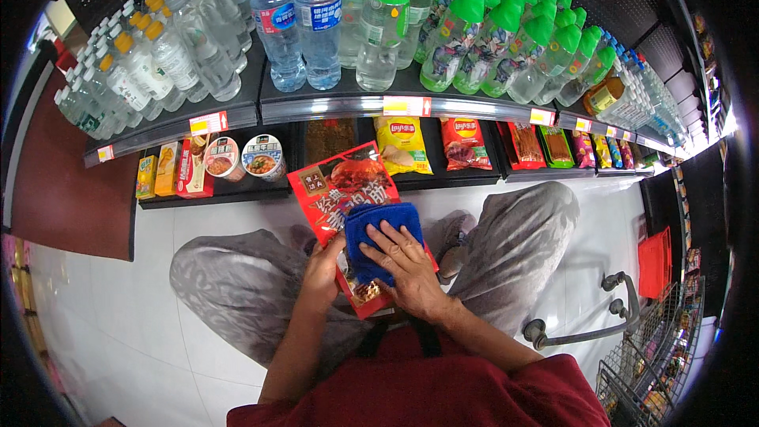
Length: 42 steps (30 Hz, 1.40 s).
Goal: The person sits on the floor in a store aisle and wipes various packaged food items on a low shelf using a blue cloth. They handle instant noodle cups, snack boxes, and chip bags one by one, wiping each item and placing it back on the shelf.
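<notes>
A red food packet (pixel 323 204) with a picture of food and printed writing is tilted in front of me, above the floor between my knees. My left hand (pixel 325 270) grips its left edge, thumb on the front face. A folded blue cloth (pixel 364 225) lies against the packet and hides the middle of its front. Spread flat over the cloth, my right hand (pixel 409 267) presses it to the packet.
The lower shelf (pixel 261 191) holds boxes, two instant noodle cups (pixel 264 157) and Lay's chip bags (pixel 403 145). Rows of bottles (pixel 382 41) crowd the shelf above. A wheeled wire cart (pixel 640 350) stands at right, near a red object (pixel 654 263).
</notes>
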{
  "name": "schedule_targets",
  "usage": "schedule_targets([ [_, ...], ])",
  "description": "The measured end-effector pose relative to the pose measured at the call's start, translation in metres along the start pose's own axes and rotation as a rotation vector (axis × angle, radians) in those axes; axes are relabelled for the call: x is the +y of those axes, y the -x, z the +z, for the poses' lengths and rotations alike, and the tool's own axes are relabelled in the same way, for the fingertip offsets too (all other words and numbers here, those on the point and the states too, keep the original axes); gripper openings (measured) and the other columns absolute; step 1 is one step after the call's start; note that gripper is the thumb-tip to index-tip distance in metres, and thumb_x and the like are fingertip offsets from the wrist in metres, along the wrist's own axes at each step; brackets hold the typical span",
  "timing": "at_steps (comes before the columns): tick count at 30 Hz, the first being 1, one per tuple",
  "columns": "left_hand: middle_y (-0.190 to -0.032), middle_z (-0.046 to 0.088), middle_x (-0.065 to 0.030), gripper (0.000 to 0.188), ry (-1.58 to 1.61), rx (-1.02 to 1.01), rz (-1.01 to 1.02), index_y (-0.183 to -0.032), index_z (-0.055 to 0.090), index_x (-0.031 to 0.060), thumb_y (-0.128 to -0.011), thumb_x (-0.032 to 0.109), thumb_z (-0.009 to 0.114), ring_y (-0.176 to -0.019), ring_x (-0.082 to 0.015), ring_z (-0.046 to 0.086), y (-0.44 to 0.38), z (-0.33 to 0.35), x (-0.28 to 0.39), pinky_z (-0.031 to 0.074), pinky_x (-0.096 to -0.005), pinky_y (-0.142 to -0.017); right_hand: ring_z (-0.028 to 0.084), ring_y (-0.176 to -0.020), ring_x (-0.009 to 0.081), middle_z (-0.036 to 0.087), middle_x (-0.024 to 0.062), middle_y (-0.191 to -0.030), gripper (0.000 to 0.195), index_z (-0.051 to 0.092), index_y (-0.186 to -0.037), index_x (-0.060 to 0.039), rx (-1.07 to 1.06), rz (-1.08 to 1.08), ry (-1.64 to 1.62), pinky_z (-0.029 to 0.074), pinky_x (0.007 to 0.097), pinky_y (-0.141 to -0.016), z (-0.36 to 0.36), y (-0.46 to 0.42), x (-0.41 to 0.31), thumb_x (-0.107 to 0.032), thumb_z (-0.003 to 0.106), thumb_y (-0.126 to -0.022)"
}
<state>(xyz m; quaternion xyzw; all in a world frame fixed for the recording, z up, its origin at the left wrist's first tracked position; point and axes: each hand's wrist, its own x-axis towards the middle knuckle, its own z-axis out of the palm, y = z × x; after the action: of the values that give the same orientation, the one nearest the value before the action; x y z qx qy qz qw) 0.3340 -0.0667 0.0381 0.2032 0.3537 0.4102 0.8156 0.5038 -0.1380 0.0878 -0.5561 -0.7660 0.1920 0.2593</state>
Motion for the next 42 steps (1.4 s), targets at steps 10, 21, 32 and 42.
schedule_targets([
  [10, -0.114, 0.061, -0.0071, 0.039, -0.125, -0.058, -0.215, -0.125, 0.051, 0.0069, -0.096, 0.031, 0.055, -0.102, -0.0181, 0.061, 0.001, -0.005, -0.013, 0.050, -0.0351, -0.085, 0.035, -0.137, 0.0306, 0.045, 0.0132, -0.142, 0.041, 0.049, -0.133, -0.0052, 0.159, 0.106, -0.094, 0.020, 0.0479, -0.114, 0.012, -0.067, 0.025, -0.021, 0.050, -0.096],
  [21, -0.118, 0.061, -0.0144, 0.053, 0.113, 0.269, -0.020, -0.124, 0.053, 0.0011, -0.098, 0.046, 0.042, -0.104, -0.0259, 0.062, -0.018, -0.070, 0.004, 0.051, -0.0418, -0.088, 0.033, -0.138, 0.0205, 0.048, 0.0033, -0.140, 0.044, 0.054, -0.130, -0.0124, -0.187, -0.258, -0.114, 0.020, 0.0474, -0.116, 0.034, -0.034, -0.004, -0.022, 0.062, -0.087],
  [32, -0.110, 0.064, -0.0144, 0.042, -0.229, 0.314, -0.084, -0.116, 0.054, 0.0005, -0.077, 0.015, 0.052, -0.100, -0.0288, 0.063, -0.033, -0.095, 0.154, 0.051, -0.0442, -0.092, 0.052, -0.068, 0.0148, 0.058, 0.0102, -0.070, 0.054, 0.061, -0.093, 0.0019, -0.353, 0.418, -0.683, 0.047, 0.0344, -0.067, -0.029, -0.047, 0.029, -0.049, 0.045, -0.098],
  [42, -0.093, 0.062, -0.0110, 0.019, -0.555, 0.540, 0.067, -0.100, 0.058, 0.0014, -0.082, 0.007, 0.053, -0.084, -0.0253, 0.062, -0.141, -0.197, 0.237, 0.054, -0.0414, -0.076, 0.062, -0.068, 0.0345, 0.063, 0.0216, -0.074, 0.049, 0.062, -0.093, 0.0022, -0.452, 0.409, -0.415, 0.047, 0.0431, -0.066, -0.056, -0.081, 0.092, -0.044, 0.046, -0.098],
])
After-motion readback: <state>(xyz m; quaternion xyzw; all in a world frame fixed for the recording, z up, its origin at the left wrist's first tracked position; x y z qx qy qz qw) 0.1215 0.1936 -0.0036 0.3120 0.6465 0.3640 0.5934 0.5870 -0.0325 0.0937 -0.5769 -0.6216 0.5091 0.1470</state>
